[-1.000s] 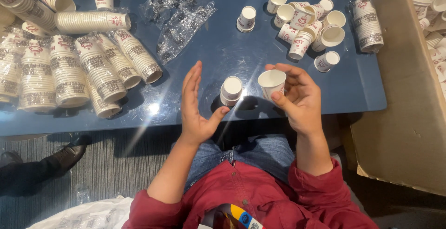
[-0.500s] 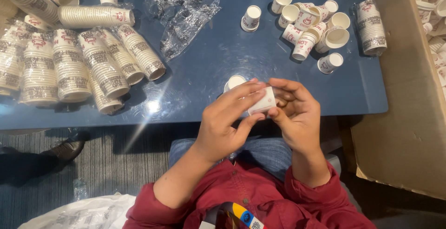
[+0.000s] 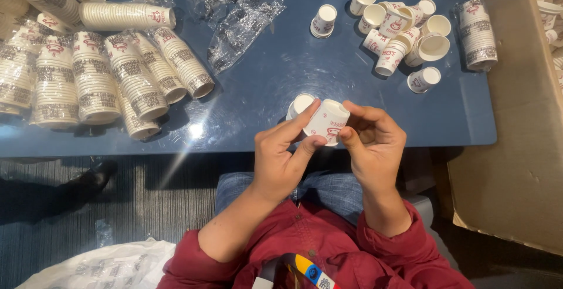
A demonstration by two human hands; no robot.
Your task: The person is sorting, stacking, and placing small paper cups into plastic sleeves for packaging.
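Note:
A small white paper cup with a red print [image 3: 328, 121] lies on its side between my two hands, above the near edge of the blue table [image 3: 281, 72]. My left hand [image 3: 285, 155] pinches it from the left with thumb and fingers. From the right, my right hand [image 3: 372, 142] grips it with thumb and fingertips. Just behind the held cup, a second white cup [image 3: 300, 105] stands upside down on the table, partly hidden by my left fingers.
Wrapped stacks of paper cups [image 3: 94, 78] lie across the table's left side. Crumpled clear plastic wrap [image 3: 237, 13] sits at the back middle. Several loose cups [image 3: 404, 31] and a short wrapped stack [image 3: 478, 34] are at the right. A cardboard box [image 3: 516, 119] stands right of the table.
A second ago my left hand was open beside the table edge and my right held the cup alone. My left hand has since closed onto the cup, and both now hold it turned sideways.

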